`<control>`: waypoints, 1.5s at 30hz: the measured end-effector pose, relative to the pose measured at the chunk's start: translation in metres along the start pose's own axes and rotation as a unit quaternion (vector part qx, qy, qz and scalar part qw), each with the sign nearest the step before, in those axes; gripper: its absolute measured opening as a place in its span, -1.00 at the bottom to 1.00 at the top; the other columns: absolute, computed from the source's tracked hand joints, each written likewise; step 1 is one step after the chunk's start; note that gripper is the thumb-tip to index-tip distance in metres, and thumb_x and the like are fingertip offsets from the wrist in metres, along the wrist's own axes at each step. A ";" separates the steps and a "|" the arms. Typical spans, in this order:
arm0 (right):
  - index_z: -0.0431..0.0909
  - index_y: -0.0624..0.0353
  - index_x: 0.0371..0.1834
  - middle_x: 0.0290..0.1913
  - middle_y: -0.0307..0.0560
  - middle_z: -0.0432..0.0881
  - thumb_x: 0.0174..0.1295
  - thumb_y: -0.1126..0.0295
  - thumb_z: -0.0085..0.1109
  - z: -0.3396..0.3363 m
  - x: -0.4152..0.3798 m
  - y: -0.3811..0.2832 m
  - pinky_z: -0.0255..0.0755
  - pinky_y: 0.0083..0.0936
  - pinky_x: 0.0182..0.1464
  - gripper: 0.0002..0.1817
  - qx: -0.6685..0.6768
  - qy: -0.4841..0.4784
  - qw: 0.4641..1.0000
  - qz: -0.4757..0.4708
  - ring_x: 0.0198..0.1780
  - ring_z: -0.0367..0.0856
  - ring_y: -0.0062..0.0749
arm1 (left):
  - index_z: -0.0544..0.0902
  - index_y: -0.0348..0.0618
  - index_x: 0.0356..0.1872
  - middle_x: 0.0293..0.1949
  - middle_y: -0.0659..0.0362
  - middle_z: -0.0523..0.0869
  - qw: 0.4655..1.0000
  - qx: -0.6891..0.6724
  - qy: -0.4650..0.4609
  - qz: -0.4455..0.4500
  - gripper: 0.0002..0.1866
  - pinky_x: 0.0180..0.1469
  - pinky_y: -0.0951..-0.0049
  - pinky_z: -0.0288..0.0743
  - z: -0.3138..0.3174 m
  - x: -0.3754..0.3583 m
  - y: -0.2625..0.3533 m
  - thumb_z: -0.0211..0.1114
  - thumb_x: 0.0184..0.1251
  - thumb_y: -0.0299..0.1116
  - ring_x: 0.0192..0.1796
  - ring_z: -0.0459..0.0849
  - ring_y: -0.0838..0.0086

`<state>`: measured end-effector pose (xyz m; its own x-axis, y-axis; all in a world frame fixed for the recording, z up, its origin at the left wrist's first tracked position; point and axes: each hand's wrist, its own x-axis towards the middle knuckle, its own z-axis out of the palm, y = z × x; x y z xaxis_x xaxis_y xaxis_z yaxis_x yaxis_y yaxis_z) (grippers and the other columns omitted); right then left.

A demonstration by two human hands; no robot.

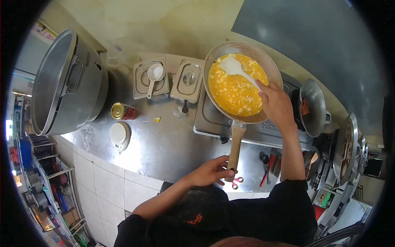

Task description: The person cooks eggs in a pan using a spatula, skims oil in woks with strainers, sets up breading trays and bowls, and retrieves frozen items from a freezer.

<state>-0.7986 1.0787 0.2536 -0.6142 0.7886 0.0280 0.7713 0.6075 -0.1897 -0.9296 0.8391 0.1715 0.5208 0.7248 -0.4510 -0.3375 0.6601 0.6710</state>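
A round pan (pixel 273 74) sits on a silver gas stove (pixel 201 122), holding yellow liquid (pixel 242 96) with pale bits in it. My right hand (pixel 276 101) grips a white spatula (pixel 232 66), whose broad head lies in the liquid near the pan's far side. Below the pan, my left hand (pixel 214 171) has its fingers around the end of the wooden pan handle (pixel 235 144), which points toward me.
A large metal pot (pixel 84 78) stands at the left. Lidded steel containers (pixel 188 79), a white scoop (pixel 155 72), a jar (pixel 123 111) and a scale (pixel 119 135) are left of the stove. Red scissors (pixel 235 182) lie near the front edge; another pan (pixel 314 111) is at right.
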 end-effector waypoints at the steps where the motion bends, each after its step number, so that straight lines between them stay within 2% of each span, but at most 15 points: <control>1: 0.55 0.00 0.17 -0.22 0.10 0.58 0.25 0.41 0.08 0.003 0.001 0.001 0.50 -0.23 -0.11 -0.61 0.005 0.005 1.000 -0.006 -0.22 0.61 -0.03 | 0.26 -0.15 0.31 0.09 0.08 0.57 1.000 0.002 0.000 0.005 -0.43 -0.09 0.36 0.63 0.000 0.000 0.000 0.24 0.37 -0.19 0.03 0.61 0.38; 7: 0.55 0.04 0.17 -0.26 0.10 0.57 0.25 0.43 0.09 0.014 0.004 0.002 0.48 -0.23 -0.12 -0.61 0.040 0.012 0.999 -0.007 -0.25 0.60 -0.03 | 0.30 -0.19 0.27 0.03 0.08 0.58 1.000 0.017 0.000 0.006 -0.46 -0.10 0.40 0.64 -0.002 0.001 0.003 0.26 0.36 -0.23 0.01 0.62 0.41; 21: 0.53 0.06 0.19 -0.25 0.11 0.57 0.26 0.42 0.09 0.021 0.000 0.004 0.47 -0.20 -0.11 -0.60 0.071 0.007 0.997 0.018 -0.23 0.60 0.00 | 0.34 -0.18 0.25 0.06 0.10 0.58 1.000 0.030 -0.006 0.006 -0.48 -0.11 0.39 0.63 -0.006 0.000 0.003 0.26 0.36 -0.23 0.02 0.62 0.42; 27: 0.54 0.03 0.18 -0.24 0.10 0.57 0.26 0.42 0.08 0.013 -0.004 -0.002 0.49 -0.23 -0.15 -0.61 0.065 0.042 0.997 0.027 -0.25 0.60 0.00 | 0.34 -0.18 0.23 0.06 0.09 0.58 0.999 0.040 -0.006 0.006 -0.49 -0.10 0.38 0.63 -0.007 -0.001 0.005 0.26 0.36 -0.22 0.02 0.62 0.41; 29: 0.54 0.03 0.18 -0.24 0.09 0.57 0.26 0.41 0.09 0.016 -0.005 -0.003 0.49 -0.23 -0.16 -0.61 0.066 0.052 0.996 -0.003 -0.27 0.60 -0.01 | 0.35 -0.18 0.23 0.06 0.09 0.58 0.999 0.048 -0.002 0.003 -0.50 -0.10 0.38 0.63 -0.005 -0.002 0.007 0.26 0.36 -0.22 0.01 0.62 0.41; 32: 0.53 0.03 0.18 -0.25 0.09 0.56 0.26 0.41 0.09 0.017 -0.003 -0.007 0.49 -0.22 -0.15 -0.60 0.064 0.018 0.997 0.025 -0.26 0.60 -0.01 | 0.34 -0.18 0.24 0.06 0.09 0.58 0.999 0.044 -0.001 0.010 -0.49 -0.09 0.39 0.64 -0.005 -0.001 0.005 0.25 0.37 -0.22 0.02 0.61 0.41; 45: 0.53 0.10 0.18 -0.26 0.14 0.56 0.26 0.42 0.09 0.030 -0.001 -0.004 0.47 -0.21 -0.12 -0.61 0.070 0.018 0.997 0.010 -0.25 0.60 0.00 | 0.32 -0.19 0.23 0.06 0.08 0.58 0.999 0.048 -0.009 0.014 -0.50 -0.10 0.38 0.66 -0.007 0.001 0.003 0.24 0.37 -0.23 0.02 0.62 0.40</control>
<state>-0.8062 1.0723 0.2252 -0.5906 0.8050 0.0568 0.7511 0.5741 -0.3261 -0.9357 0.8433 0.1692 0.5266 0.7388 -0.4206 -0.2758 0.6165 0.7375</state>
